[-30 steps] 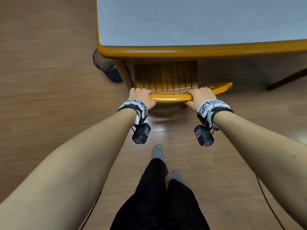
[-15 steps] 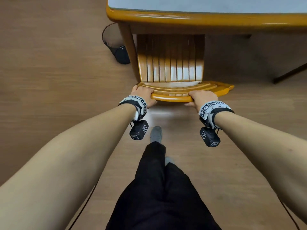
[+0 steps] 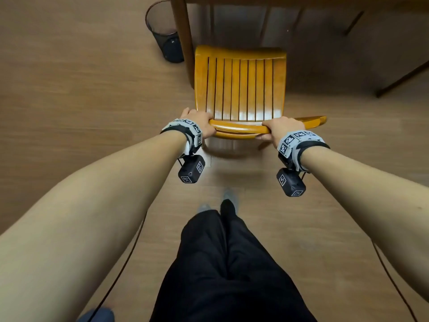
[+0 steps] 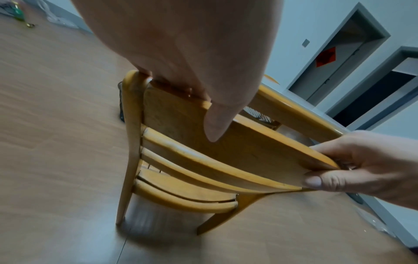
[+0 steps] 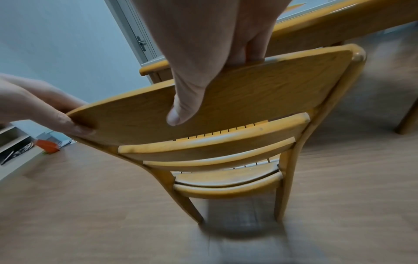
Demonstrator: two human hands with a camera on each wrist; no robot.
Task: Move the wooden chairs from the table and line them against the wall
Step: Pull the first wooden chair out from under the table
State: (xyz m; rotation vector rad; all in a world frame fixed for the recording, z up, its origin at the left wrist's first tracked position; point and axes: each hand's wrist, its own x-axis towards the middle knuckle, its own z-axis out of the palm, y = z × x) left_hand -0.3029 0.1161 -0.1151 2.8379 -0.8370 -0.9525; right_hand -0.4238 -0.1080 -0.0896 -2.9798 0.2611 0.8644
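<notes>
My head camera is looking steeply down from above, taking in both forearms and the wooden chair (image 3: 239,89); each wrist camera is sitting close under its palm, facing along the thumb at the chair's back rail; all three are sharing that rail, and each wrist view is also catching the opposite hand at its edge.
</notes>
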